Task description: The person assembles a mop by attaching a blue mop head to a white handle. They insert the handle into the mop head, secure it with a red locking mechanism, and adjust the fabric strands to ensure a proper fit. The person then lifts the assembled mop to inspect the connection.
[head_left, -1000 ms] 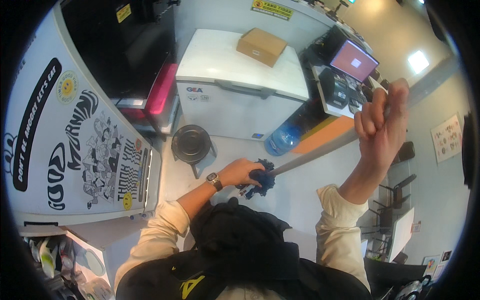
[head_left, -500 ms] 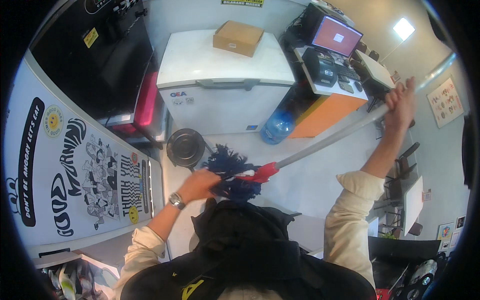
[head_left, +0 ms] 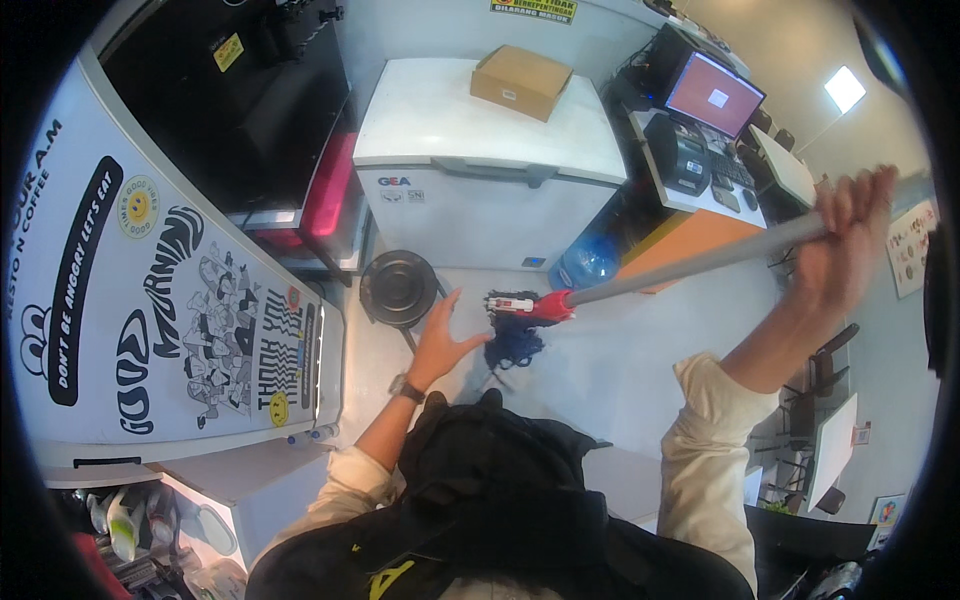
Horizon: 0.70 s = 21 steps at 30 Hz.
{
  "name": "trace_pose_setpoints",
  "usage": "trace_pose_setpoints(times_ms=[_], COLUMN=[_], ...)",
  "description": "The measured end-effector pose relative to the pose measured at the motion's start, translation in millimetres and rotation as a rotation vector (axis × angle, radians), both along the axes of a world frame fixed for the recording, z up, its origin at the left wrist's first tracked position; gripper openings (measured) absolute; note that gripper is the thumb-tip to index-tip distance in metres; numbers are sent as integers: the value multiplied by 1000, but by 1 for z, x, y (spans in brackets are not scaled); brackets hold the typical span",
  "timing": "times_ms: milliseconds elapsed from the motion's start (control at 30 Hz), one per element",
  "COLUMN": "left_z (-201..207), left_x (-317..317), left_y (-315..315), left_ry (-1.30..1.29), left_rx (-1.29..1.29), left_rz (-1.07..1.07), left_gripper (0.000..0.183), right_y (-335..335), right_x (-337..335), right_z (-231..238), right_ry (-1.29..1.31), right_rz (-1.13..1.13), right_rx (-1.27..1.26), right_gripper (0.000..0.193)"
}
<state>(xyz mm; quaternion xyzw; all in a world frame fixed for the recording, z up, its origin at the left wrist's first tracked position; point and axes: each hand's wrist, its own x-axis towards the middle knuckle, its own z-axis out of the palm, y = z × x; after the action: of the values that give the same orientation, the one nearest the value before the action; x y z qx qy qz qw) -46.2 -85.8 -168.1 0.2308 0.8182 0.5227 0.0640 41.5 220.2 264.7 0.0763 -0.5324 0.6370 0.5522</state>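
A mop slants across the view, its grey handle (head_left: 700, 262) rising to the upper right. Round the upper part of that handle my right hand (head_left: 850, 235) is closed. At the lower end sits a red and white clamp head (head_left: 540, 306), with dark blue mop strands (head_left: 514, 342) hanging beneath it. My left hand (head_left: 445, 343) is open beside the strands, thumb and fingers spread, apparently holding nothing. A wristwatch (head_left: 405, 388) is on that wrist. Just beyond the left hand stands a round black stool (head_left: 398, 288).
A white chest freezer (head_left: 480, 215) carries a cardboard box (head_left: 520, 82). A blue water jug (head_left: 585, 262) stands by an orange-sided desk (head_left: 680, 235) with a monitor (head_left: 714, 95). To the left is a white fridge with stickers (head_left: 90, 330); chairs and tables line the right.
My left hand has let go of the mop strands and opened. The mop head has lifted and shifted slightly right, its strands now hanging down. My right hand still grips the handle.
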Motion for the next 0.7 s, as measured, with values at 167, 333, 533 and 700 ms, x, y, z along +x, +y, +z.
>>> trace_pose_setpoints(times_ms=[167,333,533,700], left_z=[-45,-72,-21,-8], left_x=[-2,-25,-34,-40], left_y=[56,58,51,35], left_ry=[-259,-433,-642,-515], left_rx=[291,329,365,-75], left_rz=[-2,-25,-342,-675], left_gripper=[88,74,58,42], right_y=[-42,-55,-63,-77], right_x=[-17,-4,6,1], right_z=[-12,-15,-7,-11], right_ry=[-53,-154,-159,-225], right_rz=[-90,44,-99,1], right_rx=[-29,63,60,36], right_gripper=[17,26,38,37])
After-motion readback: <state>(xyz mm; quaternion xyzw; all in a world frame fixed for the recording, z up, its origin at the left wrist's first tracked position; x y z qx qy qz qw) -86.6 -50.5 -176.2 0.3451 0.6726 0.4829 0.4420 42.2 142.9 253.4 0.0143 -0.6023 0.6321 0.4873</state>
